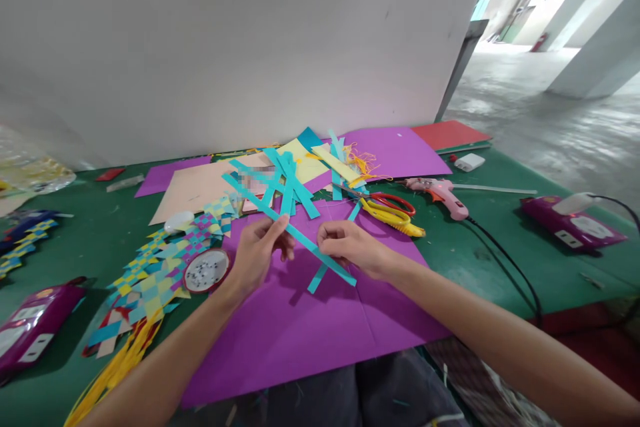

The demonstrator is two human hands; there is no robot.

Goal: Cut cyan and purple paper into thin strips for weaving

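A long turquoise paper strip [303, 240] slants across in front of me, with my left hand [257, 250] closed on it, thumb on top. A second turquoise strip [317, 278] crosses beneath it near its lower end, partly hidden by my right hand [353, 247]. The fingers of that hand are curled in a pinch at the crossing. Under both hands lies a large purple sheet [320, 327]. More loose turquoise strips [289, 183] are heaped just beyond my hands. Yellow-handled scissors [387, 213] lie right of the heap, beside a red-handled pair [400, 201].
Woven paper pieces [160, 267] and a round dish of small dark beads [206, 271] lie left. A pink glue gun [440, 193] with a trailing cord rests right. Purple power strips [570, 223] sit at both sides. A white board [240, 67] stands behind the green table [480, 267].
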